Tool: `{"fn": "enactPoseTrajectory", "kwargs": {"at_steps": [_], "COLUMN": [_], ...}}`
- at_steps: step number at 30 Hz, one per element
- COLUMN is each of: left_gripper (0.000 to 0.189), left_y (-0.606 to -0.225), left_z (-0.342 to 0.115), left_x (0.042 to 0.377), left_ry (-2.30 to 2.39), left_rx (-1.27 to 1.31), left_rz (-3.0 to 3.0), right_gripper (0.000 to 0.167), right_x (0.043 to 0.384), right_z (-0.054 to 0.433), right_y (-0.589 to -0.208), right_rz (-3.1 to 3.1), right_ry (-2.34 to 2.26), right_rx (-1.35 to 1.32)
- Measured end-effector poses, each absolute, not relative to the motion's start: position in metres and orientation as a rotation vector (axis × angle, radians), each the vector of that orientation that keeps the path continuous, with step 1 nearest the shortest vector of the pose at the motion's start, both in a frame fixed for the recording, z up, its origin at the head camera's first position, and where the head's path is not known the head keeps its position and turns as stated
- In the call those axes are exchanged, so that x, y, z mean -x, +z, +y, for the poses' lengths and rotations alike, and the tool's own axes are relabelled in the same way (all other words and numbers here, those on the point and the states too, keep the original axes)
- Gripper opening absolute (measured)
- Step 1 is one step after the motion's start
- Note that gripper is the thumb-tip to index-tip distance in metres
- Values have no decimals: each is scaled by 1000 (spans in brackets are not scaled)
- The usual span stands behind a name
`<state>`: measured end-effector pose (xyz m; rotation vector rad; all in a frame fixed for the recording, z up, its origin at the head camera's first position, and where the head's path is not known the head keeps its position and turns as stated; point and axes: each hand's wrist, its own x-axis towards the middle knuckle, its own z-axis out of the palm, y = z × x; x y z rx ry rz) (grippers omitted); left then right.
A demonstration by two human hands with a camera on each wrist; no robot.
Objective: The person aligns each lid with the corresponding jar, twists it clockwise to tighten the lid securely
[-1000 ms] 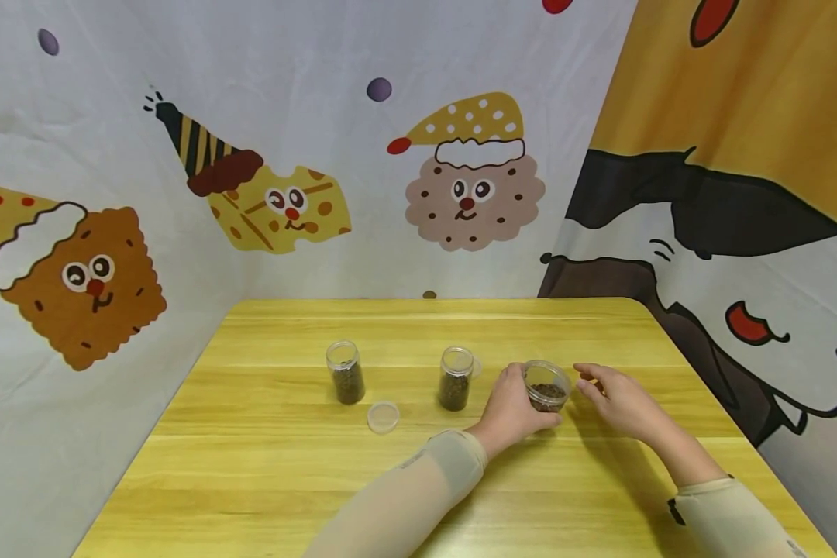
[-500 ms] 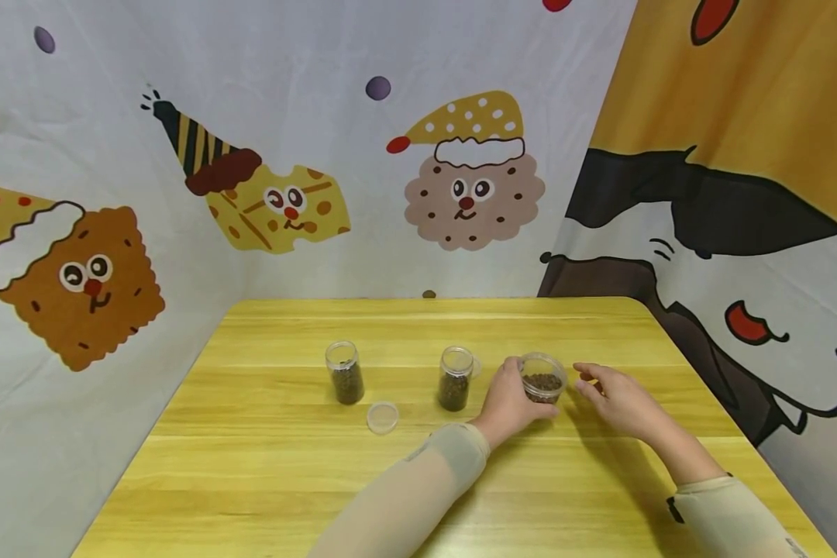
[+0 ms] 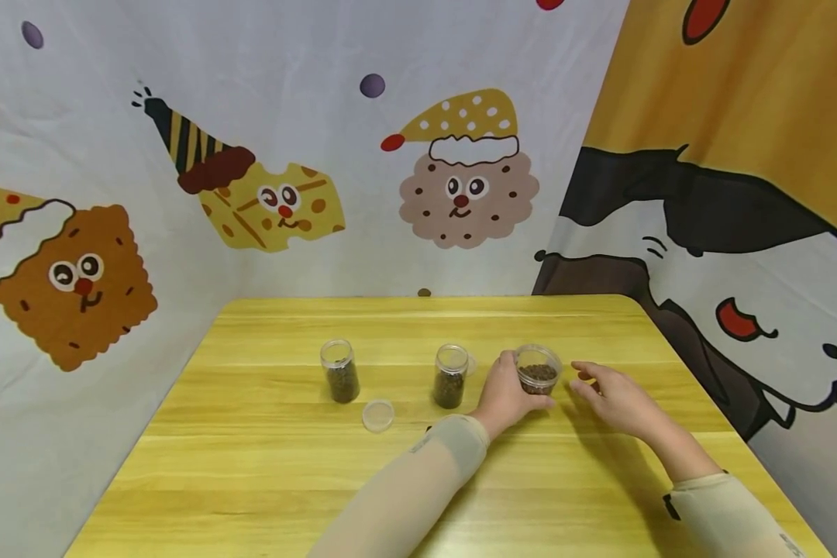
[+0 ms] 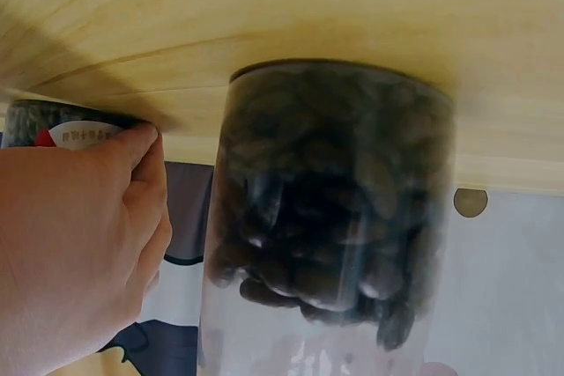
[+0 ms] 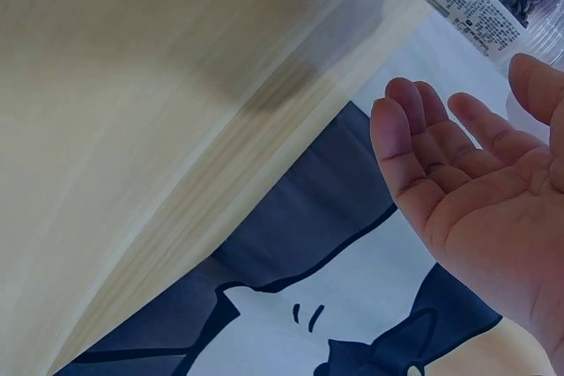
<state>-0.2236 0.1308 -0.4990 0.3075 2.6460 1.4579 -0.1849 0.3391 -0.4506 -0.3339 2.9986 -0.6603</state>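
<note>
Clear plastic tub [image 3: 538,369] in left grip [image 3: 508,394], beside right grip [image 3: 617,399].

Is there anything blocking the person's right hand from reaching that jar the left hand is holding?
Nothing visible: only a small gap lies between the right hand and the jar. The left hand grips it from the opposite side.

Pale beige sleeves [image 3: 397,492], greyish cuff patch [image 3: 459,448], faint lettering [image 3: 420,443], black tab [image 3: 672,508], bare fingers [image 5: 397,147]
</note>
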Motion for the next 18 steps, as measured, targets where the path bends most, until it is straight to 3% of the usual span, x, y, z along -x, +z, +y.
{"fn": "enactPoseTrajectory", "kwargs": {"at_steps": [18], "left_gripper": [103], "left_y": [-505], "left_z": [127], "left_x": [219], "left_ry": [1426], "left_rx": [-327], "left_rz": [2670], "right_gripper": [57], "right_x": [186], "right_z": [341], "right_y": [-451], "right_rz": [2974], "right_ry": [-651], "right_rx": [306]}}
